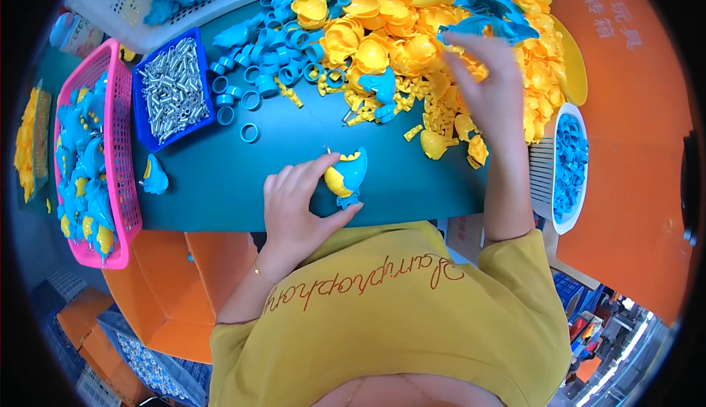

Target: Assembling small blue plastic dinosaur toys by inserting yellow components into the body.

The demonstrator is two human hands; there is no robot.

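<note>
My left hand is closed on a small blue and yellow plastic toy part, held between thumb and fingers just above the near edge of the table. The part has a curved blue shell, a rounded yellow piece and a thin metal tip. My right hand, slightly blurred, reaches over the heap of yellow plastic shells. Its thumb and forefinger are apart, close to several blue shells on the heap. No held thing shows between them.
Blue rings lie left of the heap. A blue tray holds metal pins; beside it stands a pink basket of blue and yellow parts. One such part lies alone. At right is a white basket of small blue pieces.
</note>
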